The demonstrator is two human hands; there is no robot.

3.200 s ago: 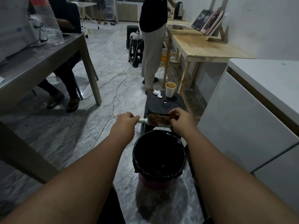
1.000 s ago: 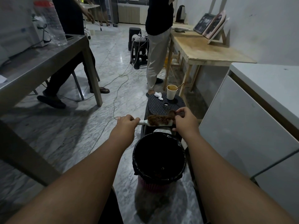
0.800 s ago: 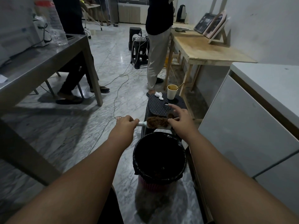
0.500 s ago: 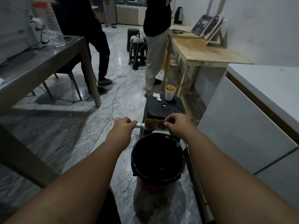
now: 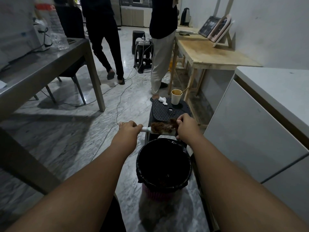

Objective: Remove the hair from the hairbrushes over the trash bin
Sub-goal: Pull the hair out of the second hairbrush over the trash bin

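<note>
**Brush over the bin, hair pinched at its tip**

Our left hand (image 5: 128, 131) is clenched round the handle of the white plastic hairbrush (image 5: 164, 128), and we hold it level just above the far rim of the round trash bin lined with a black bag (image 5: 139, 166). Our right hand (image 5: 186, 127) curls its fingers onto a tuft of matted brown hair (image 5: 173, 122) at the head's far end. More hair covers the bristles. Just behind stands a black plastic stool (image 5: 164, 112) carrying a tan paper cup (image 5: 176, 97) and a crumpled white tissue (image 5: 163, 100).
</note>
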